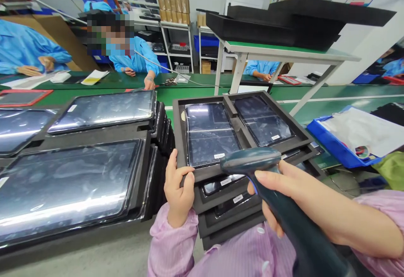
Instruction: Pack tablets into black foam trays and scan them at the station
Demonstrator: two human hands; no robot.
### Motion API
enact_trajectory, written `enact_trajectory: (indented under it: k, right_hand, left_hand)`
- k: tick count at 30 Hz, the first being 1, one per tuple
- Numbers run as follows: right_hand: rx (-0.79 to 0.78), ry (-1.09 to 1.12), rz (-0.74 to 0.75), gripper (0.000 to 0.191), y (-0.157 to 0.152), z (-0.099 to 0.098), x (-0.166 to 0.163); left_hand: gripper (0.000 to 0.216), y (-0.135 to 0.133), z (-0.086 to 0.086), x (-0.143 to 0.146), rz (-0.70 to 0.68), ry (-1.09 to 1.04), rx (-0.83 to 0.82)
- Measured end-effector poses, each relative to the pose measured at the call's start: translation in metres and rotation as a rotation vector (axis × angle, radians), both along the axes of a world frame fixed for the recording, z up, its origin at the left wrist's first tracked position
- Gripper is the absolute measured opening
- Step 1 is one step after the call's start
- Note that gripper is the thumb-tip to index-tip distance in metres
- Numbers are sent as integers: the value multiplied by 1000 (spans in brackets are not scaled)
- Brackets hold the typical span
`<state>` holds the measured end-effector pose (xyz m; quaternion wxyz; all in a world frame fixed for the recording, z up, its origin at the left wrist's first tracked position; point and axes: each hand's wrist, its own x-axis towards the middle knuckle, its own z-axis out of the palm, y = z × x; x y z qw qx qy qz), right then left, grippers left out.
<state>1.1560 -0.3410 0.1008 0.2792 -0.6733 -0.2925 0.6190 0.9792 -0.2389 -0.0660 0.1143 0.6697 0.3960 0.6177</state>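
Observation:
In my right hand point(277, 197) is a dark barcode scanner point(252, 159), its head over the near edge of a black foam tray point(268, 145). My left hand point(179, 184) grips that tray at its near left corner, thumb bent over the rim. Two tablet screens lie in the tray's compartments: a left one point(208, 136) and a right one point(263, 119), each with a small white barcode label point(219, 156) near its lower edge. More trays with labelled screens point(224, 183) are stacked unevenly beneath.
At left, large film-covered screens point(72, 180) lie in stacked black trays. A blue bin point(334, 138) with white sheets and a tape roll stands right. Behind, a raised shelf point(290, 51) carries black trays over the green bench point(176, 94). Co-workers in blue sit across it.

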Motion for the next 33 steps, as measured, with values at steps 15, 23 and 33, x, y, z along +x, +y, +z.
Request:
enact_trajectory:
  k: [15,23,33]
  right_hand:
    - [-47,16,33,49,-22,-11,5]
    - [78,-102,-2,48,-22,3,47]
    - [151,-331,-99,41,-38,-4,128]
  left_hand:
    - [16,0,2,0,39,-17,-88]
    - [15,-2,4,-2,69,-48,-133]
    - [11,-2,11,3,140,-131,-90]
